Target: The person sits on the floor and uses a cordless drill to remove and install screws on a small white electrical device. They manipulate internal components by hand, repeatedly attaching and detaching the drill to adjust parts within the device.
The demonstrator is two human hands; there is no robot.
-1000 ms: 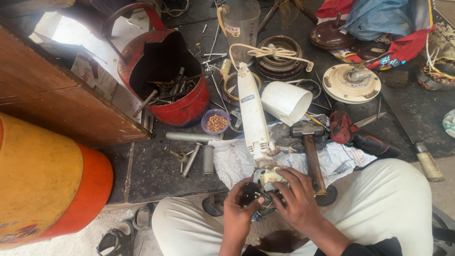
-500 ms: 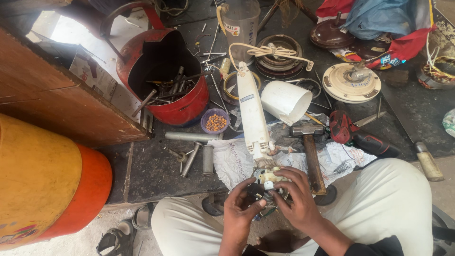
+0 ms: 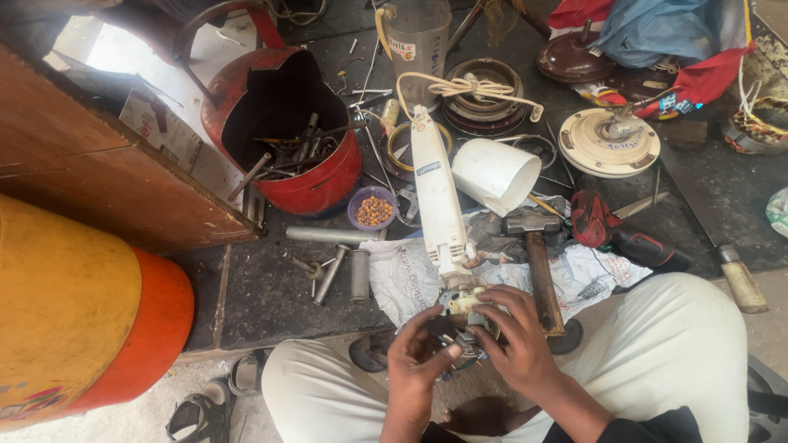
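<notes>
- Both hands are in close over the lap: the left hand [image 3: 420,354] pinches the small dark motor part [image 3: 458,328] from the near side, fingers curled tight onto it, which steadies it.
- The right hand [image 3: 515,344] wraps over the top and far side of the same part, fingertips pressed down onto the exposed end, so the piece is braced from both sides.
- That motor part sits at the near end of the long white appliance body [image 3: 437,197], which runs away from the person and lies on the floor, so its weight is carried there rather than by the fingers.
- Its cream cord [image 3: 460,85] is bundled at the far end, out of the way.
- Underneath, a crumpled printed sheet [image 3: 410,275] is spread, likely to catch small bits.
- Just right of the hands lies a hammer [image 3: 538,258], handle pointing toward the person, within easy reach.
- Beyond: a white plastic cup [image 3: 495,174] on its side, a small purple bowl of brass-coloured pieces [image 3: 373,209], and a red bucket [image 3: 308,156] of metal tools.
</notes>
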